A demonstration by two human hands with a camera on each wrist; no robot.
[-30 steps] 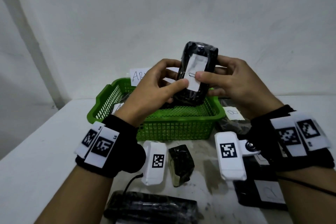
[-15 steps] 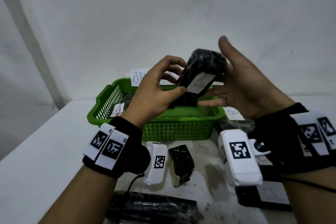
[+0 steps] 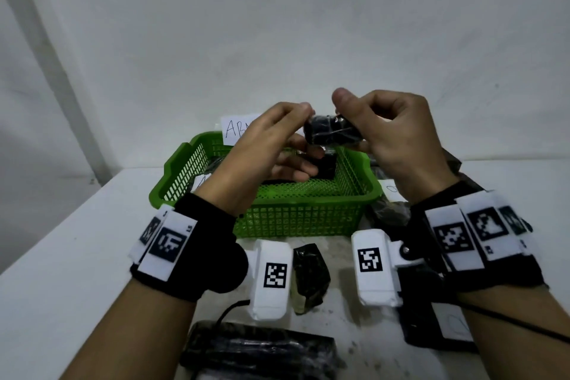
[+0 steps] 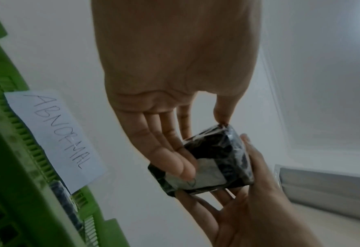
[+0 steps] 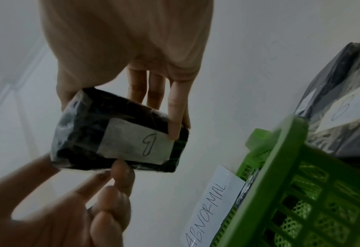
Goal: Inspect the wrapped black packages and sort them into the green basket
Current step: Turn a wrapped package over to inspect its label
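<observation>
Above the green basket (image 3: 303,194) on the white bench (image 3: 77,256), a person is turning a wrapped black package (image 3: 331,133) between both hands, the left hand (image 3: 262,148) and the right hand (image 3: 391,136) each curling fingers and thumb onto an end; the slick film is looking liable to slip from so light a hold, which would drop the package into the basket before the check is finished. From the left wrist view, the left hand is pinching the package (image 4: 206,163) between thumb tip and fingers that are lying across its white label (image 4: 204,175), so a misread mark is a risk while those fingers are covering it; the "ABNORMAL" sign (image 4: 54,138) is standing at the basket's far wall. From the right wrist view, the right hand (image 5: 132,50) is clamping the package (image 5: 111,133) with thumb behind and fingers in front, one fingertip touching the label's corner, while the left hand (image 5: 58,208) is steadying the lower edge.
</observation>
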